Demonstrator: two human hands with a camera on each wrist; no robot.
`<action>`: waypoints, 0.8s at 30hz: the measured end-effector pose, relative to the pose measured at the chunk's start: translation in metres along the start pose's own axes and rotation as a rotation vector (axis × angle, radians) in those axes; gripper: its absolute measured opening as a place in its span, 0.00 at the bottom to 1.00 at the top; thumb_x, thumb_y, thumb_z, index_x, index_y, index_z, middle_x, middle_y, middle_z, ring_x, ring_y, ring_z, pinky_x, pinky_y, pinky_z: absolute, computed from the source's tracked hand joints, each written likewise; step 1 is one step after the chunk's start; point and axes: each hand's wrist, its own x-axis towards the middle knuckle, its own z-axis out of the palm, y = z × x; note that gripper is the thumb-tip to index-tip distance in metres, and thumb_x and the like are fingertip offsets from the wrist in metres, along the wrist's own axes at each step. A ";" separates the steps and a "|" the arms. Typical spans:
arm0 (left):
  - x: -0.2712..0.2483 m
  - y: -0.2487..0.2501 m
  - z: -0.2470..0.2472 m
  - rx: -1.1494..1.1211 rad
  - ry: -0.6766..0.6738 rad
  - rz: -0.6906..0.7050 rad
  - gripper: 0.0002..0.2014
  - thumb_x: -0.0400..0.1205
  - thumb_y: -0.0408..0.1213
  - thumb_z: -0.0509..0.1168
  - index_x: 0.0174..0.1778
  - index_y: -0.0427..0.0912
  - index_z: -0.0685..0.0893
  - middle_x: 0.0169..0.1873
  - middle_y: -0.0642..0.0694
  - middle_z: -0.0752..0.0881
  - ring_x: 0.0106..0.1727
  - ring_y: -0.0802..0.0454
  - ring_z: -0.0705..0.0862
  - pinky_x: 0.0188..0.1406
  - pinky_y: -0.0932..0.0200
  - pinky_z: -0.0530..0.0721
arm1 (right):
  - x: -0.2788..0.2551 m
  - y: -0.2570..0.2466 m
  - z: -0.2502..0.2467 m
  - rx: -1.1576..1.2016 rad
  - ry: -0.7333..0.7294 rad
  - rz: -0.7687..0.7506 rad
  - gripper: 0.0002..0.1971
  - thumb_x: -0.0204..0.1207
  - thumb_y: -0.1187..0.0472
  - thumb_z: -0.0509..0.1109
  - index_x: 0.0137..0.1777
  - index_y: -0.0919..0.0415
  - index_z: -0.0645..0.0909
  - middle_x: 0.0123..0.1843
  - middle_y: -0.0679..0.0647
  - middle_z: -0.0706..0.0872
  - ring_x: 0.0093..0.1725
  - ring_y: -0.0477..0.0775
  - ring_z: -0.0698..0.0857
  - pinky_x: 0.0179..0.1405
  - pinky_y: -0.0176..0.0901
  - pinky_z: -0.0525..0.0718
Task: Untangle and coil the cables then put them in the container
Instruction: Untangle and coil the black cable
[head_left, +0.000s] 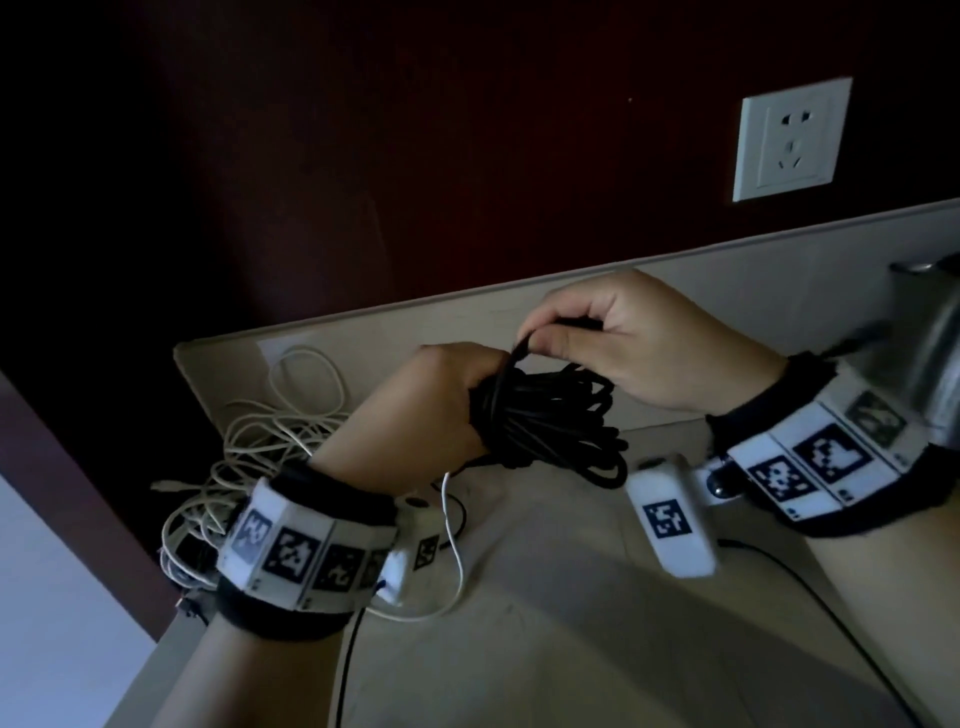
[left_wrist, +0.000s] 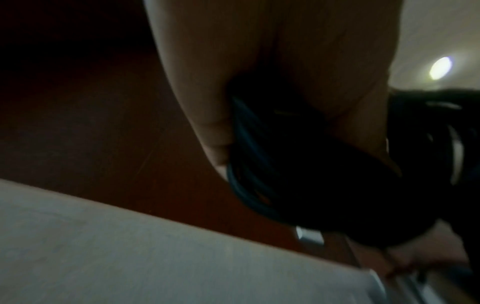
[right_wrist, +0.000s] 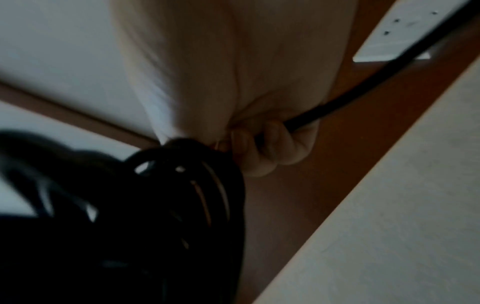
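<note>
Left hand (head_left: 441, 400) gripped the black cable coil (head_left: 550, 421) above the table (head_left: 571, 597); right hand (head_left: 623, 343) pinched its free strand. Loose wraps could have sprung open if either grip slackened. White cables (head_left: 270, 441) lay tangled at the table's left edge; container not identifiable.

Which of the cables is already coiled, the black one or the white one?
The black cable: the left hand grips its loops as one bundle. The white cable lies loose and tangled on the table.
</note>
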 end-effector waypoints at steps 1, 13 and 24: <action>-0.001 0.003 -0.003 -0.067 0.011 -0.013 0.11 0.69 0.29 0.81 0.34 0.43 0.85 0.26 0.53 0.84 0.31 0.64 0.83 0.27 0.73 0.75 | 0.000 0.000 -0.001 0.034 -0.002 0.006 0.07 0.83 0.58 0.69 0.50 0.49 0.89 0.43 0.38 0.91 0.46 0.35 0.88 0.47 0.30 0.82; 0.009 -0.002 0.000 -0.634 0.208 -0.138 0.10 0.78 0.30 0.72 0.52 0.31 0.84 0.44 0.30 0.88 0.40 0.36 0.86 0.41 0.46 0.84 | 0.003 0.012 0.008 -0.049 0.090 0.100 0.15 0.84 0.63 0.63 0.34 0.57 0.80 0.28 0.51 0.82 0.28 0.54 0.78 0.33 0.47 0.72; 0.011 -0.028 0.010 -0.016 0.357 -0.455 0.04 0.78 0.26 0.64 0.40 0.38 0.77 0.29 0.48 0.79 0.30 0.51 0.76 0.27 0.63 0.70 | -0.004 -0.022 0.022 -0.702 -0.074 -0.137 0.18 0.83 0.51 0.56 0.43 0.49 0.88 0.39 0.42 0.82 0.39 0.49 0.81 0.35 0.48 0.80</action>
